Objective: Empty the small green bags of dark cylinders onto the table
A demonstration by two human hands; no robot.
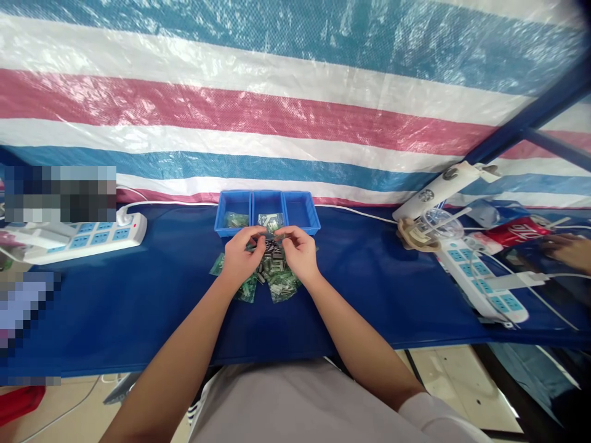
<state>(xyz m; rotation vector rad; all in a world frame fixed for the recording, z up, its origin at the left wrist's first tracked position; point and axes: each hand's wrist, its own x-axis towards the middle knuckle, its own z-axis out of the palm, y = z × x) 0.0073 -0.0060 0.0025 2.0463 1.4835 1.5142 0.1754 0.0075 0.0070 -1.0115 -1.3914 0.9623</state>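
Note:
My left hand (244, 253) and my right hand (299, 252) are close together over the blue table, thumbs and fingers pinched. Between their fingertips is what looks like a small clear plastic bag (269, 235), mostly hidden by the fingers. Below them lies a pile of small metal pieces (276, 263). Greenish clear plastic bags (284, 288) lie around the pile, partly under my hands. Just beyond is a blue three-compartment tray (314, 215). Its left compartment contains greenish bags (236, 219), and its middle one a clear bag with pale contents (270, 220).
A white power strip (99, 237) lies at the left, another (484, 283) at the right. Near the right one are a white tumbler (429, 194), a clear plastic cup (442, 223) and a red can (517, 231). Another person's hand (570, 251) shows at the right edge. Striped sheeting (277, 111) hangs behind.

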